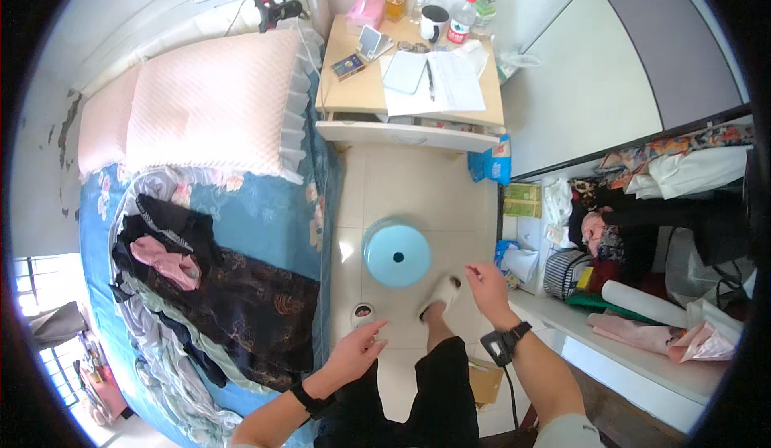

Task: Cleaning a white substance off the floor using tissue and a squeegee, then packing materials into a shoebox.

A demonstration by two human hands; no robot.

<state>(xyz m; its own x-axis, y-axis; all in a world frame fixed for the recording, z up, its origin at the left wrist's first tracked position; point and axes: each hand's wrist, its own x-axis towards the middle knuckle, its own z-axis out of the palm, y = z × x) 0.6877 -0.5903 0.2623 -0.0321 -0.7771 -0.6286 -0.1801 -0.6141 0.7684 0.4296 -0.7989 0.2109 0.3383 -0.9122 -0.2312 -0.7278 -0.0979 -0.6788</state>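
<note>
My left hand (358, 348) is raised over my lap with thumb and fingers apart, holding nothing. A black band circles that wrist. My right hand (486, 288) hangs in the air above the floor, its fingers loosely bent and slightly apart, with nothing seen in it. It wears a black wrist device (505, 342) with a cable running down. Ahead of my feet stands a round light-blue stool (397, 252) with a dark hole in its top; neither hand touches it. Below it show two pale slippers, the left (362, 314) and the right (441, 297).
Left is a bed (271, 222) with pink pillows (211, 102) and heaped clothes (259, 309). Ahead, a desk (361, 102) has its drawer (409, 135) partly pulled out and carries papers, a mug (433, 23) and a bottle (462, 19). An opened wardrobe (632, 351) full of clothes stands right.
</note>
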